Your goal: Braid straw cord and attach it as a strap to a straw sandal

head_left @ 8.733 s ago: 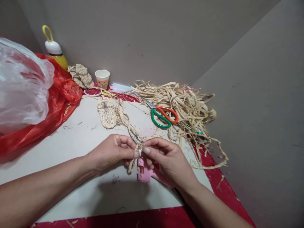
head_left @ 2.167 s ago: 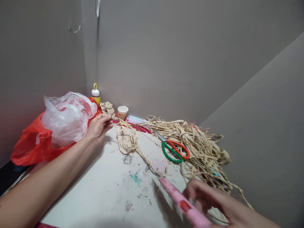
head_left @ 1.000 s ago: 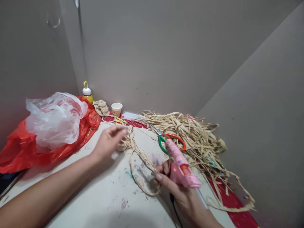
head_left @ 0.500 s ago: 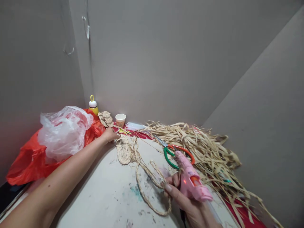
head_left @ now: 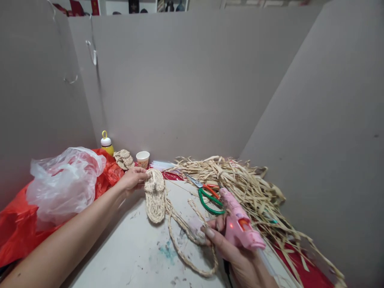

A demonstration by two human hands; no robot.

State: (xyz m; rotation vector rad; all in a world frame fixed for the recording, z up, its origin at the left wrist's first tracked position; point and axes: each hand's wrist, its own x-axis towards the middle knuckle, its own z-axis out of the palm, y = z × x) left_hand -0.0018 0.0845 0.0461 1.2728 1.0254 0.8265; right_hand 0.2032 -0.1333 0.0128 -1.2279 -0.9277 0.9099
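My left hand (head_left: 135,178) pinches the upper edge of an oval, sole-shaped coil of braided straw (head_left: 155,200) with a band across it. A loose straw braid (head_left: 183,260) runs from its side in a loop to my right hand (head_left: 223,244). There the thumb and forefinger pinch the braid, while the same hand also holds a pink hot glue gun (head_left: 238,222). The gun's small red light is on and its nozzle points away from me. Scissors (head_left: 208,200) with green and orange handles lie just beyond the gun.
Dry straw strips (head_left: 243,180) are heaped at the right. Red and clear plastic bags (head_left: 69,176) bulge at the left. Behind stand a yellow bottle (head_left: 107,146), a paper cup (head_left: 143,159), a pile of woven pieces (head_left: 124,159) and glue sticks (head_left: 162,165). Grey panels (head_left: 180,88) enclose the table.
The view has tilted up, showing shelves behind the panel. My left hand has shifted on the straw coil, which now shows its whole oval and band. My right hand keeps the glue gun and braid.
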